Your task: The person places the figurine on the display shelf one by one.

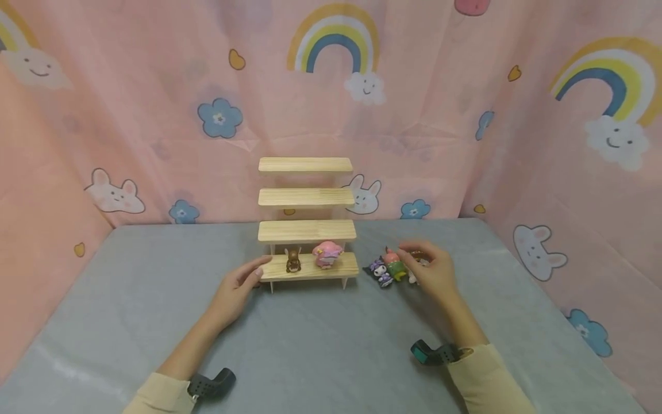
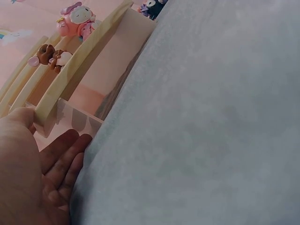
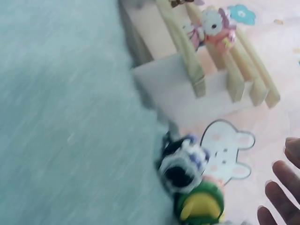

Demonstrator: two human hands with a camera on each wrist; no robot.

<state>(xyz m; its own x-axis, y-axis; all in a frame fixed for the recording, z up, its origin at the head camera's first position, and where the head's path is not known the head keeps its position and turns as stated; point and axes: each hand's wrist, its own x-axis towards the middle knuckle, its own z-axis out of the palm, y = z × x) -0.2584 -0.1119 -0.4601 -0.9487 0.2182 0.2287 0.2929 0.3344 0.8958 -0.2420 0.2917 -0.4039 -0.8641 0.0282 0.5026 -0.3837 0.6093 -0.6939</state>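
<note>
A tiered wooden display stand (image 1: 307,232) with four pale steps and clear side supports stands on the table. My left hand (image 1: 234,293) holds the left end of its lowest step, thumb and index finger at the edge; the other fingers (image 2: 65,157) stretch out below it. On that step sit a small brown figurine (image 1: 293,261) and a pink hooded figurine (image 1: 327,255). My right hand (image 1: 433,270) hovers at the figurines to the stand's right, fingers loosely extended, nothing held. Nearest there are a purple-and-black figurine (image 1: 381,272) and a green-and-red one (image 1: 395,265).
Behind the right hand, a brown and white figurine (image 1: 420,256) is partly hidden. A grey cloth (image 1: 331,345) covers the table. A pink printed curtain (image 1: 424,69) hangs behind the stand and at both sides.
</note>
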